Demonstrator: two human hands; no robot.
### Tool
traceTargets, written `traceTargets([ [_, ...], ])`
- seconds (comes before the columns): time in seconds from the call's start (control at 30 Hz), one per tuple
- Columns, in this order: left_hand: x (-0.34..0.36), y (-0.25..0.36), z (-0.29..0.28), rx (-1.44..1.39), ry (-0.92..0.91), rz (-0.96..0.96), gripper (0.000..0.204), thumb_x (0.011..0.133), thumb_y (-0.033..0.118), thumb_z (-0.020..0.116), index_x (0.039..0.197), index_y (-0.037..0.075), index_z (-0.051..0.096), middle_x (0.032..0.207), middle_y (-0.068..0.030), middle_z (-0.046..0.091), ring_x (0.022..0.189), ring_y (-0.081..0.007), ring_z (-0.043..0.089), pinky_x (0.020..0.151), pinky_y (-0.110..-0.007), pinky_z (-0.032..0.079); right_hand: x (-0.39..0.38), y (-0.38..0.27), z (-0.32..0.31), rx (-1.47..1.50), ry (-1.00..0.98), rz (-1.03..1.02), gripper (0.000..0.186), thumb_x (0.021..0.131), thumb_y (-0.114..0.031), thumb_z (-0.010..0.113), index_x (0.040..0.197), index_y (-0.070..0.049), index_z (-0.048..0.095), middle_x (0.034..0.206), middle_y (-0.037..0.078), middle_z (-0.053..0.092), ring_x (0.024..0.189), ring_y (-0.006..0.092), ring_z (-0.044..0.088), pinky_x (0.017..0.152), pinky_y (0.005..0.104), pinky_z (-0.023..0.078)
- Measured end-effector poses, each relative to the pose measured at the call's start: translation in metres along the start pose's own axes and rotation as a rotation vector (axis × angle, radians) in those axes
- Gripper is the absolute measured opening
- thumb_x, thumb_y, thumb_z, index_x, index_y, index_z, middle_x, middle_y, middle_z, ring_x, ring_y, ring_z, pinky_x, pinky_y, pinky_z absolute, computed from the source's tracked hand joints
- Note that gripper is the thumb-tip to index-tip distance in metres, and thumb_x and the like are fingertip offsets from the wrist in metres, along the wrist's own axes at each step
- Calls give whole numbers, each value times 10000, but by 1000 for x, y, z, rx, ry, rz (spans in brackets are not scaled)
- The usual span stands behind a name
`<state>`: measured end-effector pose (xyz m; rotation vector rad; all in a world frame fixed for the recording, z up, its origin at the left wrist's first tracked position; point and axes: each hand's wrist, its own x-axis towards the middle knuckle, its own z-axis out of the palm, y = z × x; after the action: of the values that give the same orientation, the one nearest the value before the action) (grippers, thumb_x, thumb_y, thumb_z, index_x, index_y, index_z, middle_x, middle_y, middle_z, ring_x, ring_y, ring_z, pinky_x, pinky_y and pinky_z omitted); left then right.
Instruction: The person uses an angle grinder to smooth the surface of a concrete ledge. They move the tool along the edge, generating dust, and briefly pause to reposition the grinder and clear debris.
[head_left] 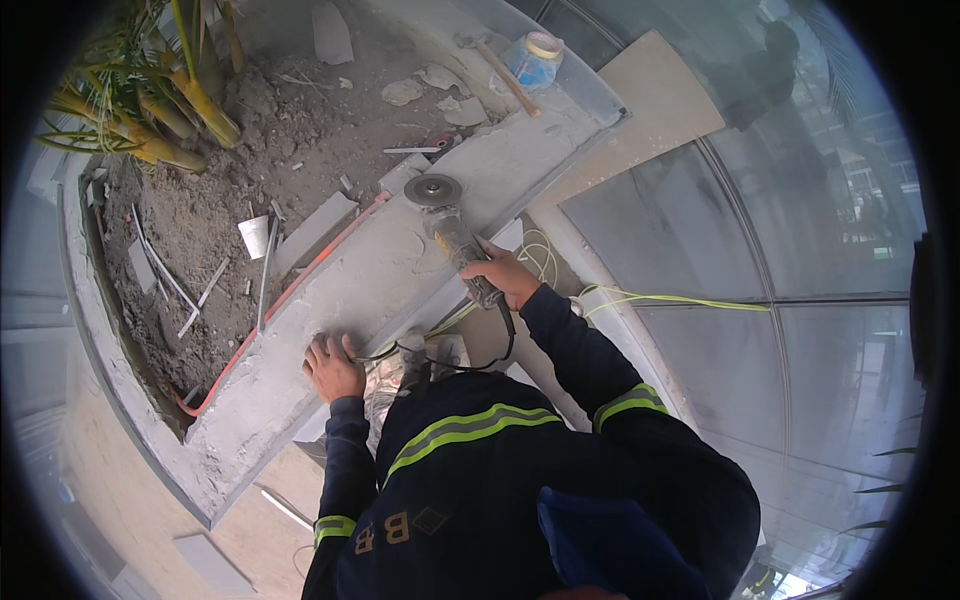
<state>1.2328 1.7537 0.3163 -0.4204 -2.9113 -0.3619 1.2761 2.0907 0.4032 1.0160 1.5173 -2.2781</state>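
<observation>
My right hand is wrapped round the body of a dusty angle grinder. Its round disc is over the top of the pale cement ledge; whether it touches the surface, I cannot tell. From the grinder's rear end a black cord curves down in front of my body. My left hand rests on the ledge further left and nearer, its fingers slightly bent and apart, holding nothing.
Inside the ledge lies a soil bed with a palm plant, a white cup, grey offcuts and an orange conduit. A hammer and a blue-and-white jar sit at the far corner. Yellow-green cable runs toward glass panels.
</observation>
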Motion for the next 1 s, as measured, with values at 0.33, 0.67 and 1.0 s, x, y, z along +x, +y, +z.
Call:
traceTargets([
  [0.33, -1, 4, 5, -59, -135, -10, 353, 1019, 325, 506, 1216, 90, 682, 1434, -132, 551, 1346, -362, 460, 1108, -519, 337, 16, -72, -118, -1, 285, -81, 367, 828, -80, 725, 1149, -26, 556, 821, 108, 617, 608, 228, 629, 509, 371, 536],
  [0.67, 11, 0, 2, -93, -176, 6, 361, 1042, 296, 451, 1269, 89, 641, 1352, -124, 579, 1264, -346, 499, 1080, -511, 333, 108, -67, -126, 386, 604, -389, 526, 720, 29, 736, 1221, -36, 592, 874, 85, 621, 630, 226, 576, 534, 404, 486],
  [1.0, 158, 119, 78, -216, -118, 435, 389, 1010, 305, 499, 1357, 158, 597, 1482, -102, 482, 1398, -345, 382, 1168, -591, 217, 124, -83, -165, 228, 735, -473, 695, 694, 32, 729, 1354, -14, 517, 950, 97, 629, 774, 220, 616, 637, 378, 510],
])
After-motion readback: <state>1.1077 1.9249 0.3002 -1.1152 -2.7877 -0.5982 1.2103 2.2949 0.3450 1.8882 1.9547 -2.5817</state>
